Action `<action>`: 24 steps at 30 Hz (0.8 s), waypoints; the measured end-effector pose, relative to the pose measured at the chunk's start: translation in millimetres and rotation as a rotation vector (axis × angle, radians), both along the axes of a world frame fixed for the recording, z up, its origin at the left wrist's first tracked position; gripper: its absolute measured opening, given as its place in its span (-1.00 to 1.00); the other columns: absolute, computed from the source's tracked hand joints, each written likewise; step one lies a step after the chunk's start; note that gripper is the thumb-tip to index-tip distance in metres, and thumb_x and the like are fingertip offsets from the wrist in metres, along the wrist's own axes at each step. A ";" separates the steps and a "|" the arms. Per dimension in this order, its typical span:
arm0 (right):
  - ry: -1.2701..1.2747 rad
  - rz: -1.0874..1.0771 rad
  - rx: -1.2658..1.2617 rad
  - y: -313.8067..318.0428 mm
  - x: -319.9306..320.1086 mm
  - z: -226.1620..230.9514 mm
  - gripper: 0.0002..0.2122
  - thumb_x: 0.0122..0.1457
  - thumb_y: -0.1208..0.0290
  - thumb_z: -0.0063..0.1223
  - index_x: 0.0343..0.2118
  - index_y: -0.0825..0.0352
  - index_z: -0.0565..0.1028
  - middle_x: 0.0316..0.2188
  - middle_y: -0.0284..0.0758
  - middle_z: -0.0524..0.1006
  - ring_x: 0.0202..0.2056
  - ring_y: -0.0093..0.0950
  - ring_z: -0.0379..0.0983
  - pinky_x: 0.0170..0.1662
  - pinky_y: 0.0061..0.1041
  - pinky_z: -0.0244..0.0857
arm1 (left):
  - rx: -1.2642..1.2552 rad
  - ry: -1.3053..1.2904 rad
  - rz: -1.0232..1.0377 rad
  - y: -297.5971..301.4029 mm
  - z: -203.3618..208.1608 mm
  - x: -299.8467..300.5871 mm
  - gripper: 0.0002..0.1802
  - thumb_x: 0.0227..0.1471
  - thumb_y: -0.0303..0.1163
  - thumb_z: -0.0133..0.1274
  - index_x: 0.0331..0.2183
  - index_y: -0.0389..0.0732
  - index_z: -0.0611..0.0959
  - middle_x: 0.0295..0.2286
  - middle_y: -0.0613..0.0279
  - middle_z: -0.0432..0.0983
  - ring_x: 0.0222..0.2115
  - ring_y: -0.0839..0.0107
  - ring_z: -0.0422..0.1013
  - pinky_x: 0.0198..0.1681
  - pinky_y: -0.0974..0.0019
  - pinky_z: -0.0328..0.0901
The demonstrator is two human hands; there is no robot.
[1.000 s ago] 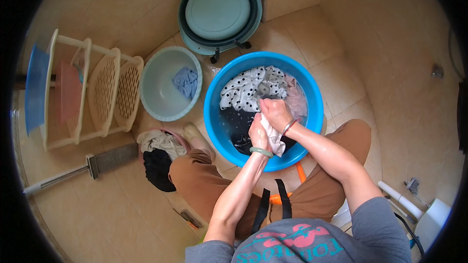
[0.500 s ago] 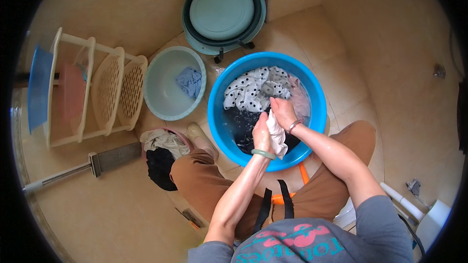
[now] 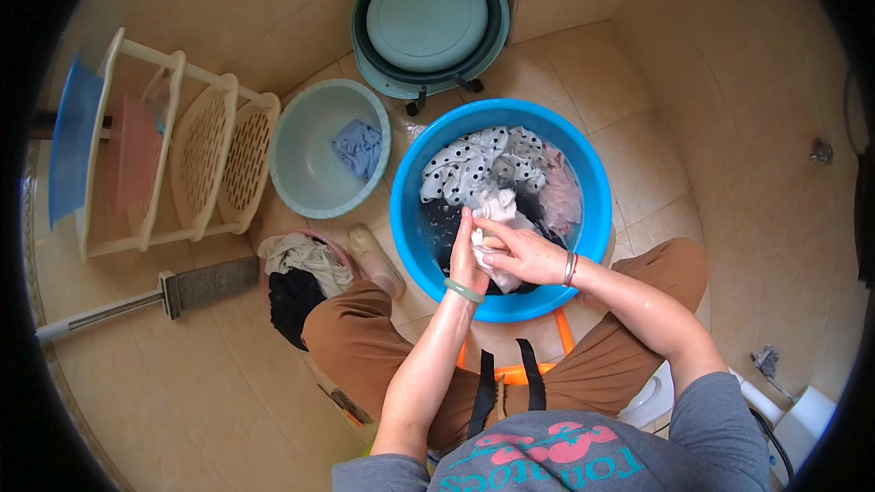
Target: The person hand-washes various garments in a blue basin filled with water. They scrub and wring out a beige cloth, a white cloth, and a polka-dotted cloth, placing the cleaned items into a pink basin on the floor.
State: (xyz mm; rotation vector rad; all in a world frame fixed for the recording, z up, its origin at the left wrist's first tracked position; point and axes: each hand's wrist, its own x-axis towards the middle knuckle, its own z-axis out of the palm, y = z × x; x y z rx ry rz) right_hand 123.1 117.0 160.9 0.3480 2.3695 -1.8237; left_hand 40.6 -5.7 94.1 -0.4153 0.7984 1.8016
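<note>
Over the large blue basin point(image 3: 594, 219) I hold a wet white cloth point(image 3: 497, 206) between my two hands. My left hand point(image 3: 466, 253), with a green bangle at the wrist, is upright along the cloth's left side, fingers together. From the right, my right hand point(image 3: 529, 253) reaches across with its fingers bent over the cloth, their tips close to the left hand. Part of the cloth hangs below the fingers. In the basin lie a white garment with black dots point(image 3: 460, 164), a pink garment point(image 3: 561, 189) and dark fabric point(image 3: 439, 226) in water.
Left of the basin stands a pale green basin point(image 3: 305, 159) with a blue cloth point(image 3: 357, 148). Nearby are a pink tub point(image 3: 344, 255) of clothes, a flat mop point(image 3: 214, 287) and a cream shelf rack point(image 3: 205, 159). A folded green tub point(image 3: 428, 18) leans at the back.
My right hand has turned and come down, its fingers now bent across the cloth. The left hand has shifted slightly left. The cloth, formerly hanging toward me, now bunches up beyond the fingertips.
</note>
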 end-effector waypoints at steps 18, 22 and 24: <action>0.040 -0.329 -0.552 31.0 -12.6 -26.2 -0.55 0.10 0.40 0.14 0.07 0.30 0.33 0.02 -0.27 0.35 0.03 -0.47 0.31 0.09 -0.51 0.21 | 0.194 -0.095 -0.093 -1.9 19.0 -35.1 -0.51 0.19 -0.01 -0.18 -0.07 -0.20 0.49 -0.23 0.18 0.55 -0.28 0.33 0.52 -0.37 0.25 0.48; 0.185 -0.430 -0.085 12.5 -14.3 -25.4 -0.73 -0.02 0.55 0.17 -0.19 0.29 0.54 -0.27 -0.29 0.42 -0.18 -0.43 0.41 -0.06 -0.52 0.29 | -0.096 0.048 0.028 -6.8 -18.1 -20.3 -0.46 0.16 0.10 -0.17 -0.08 -0.14 0.51 -0.22 0.24 0.55 -0.27 0.33 0.51 -0.36 0.27 0.45; 0.151 -0.465 -0.095 10.0 -10.6 -18.7 -0.71 -0.01 0.52 0.16 -0.16 0.29 0.53 -0.26 -0.28 0.41 -0.17 -0.42 0.41 -0.06 -0.51 0.28 | -0.039 -0.084 0.051 -1.1 -2.9 -12.6 -0.41 0.13 0.17 -0.17 -0.07 -0.12 0.51 -0.18 0.24 0.53 -0.19 0.28 0.47 -0.19 0.13 0.40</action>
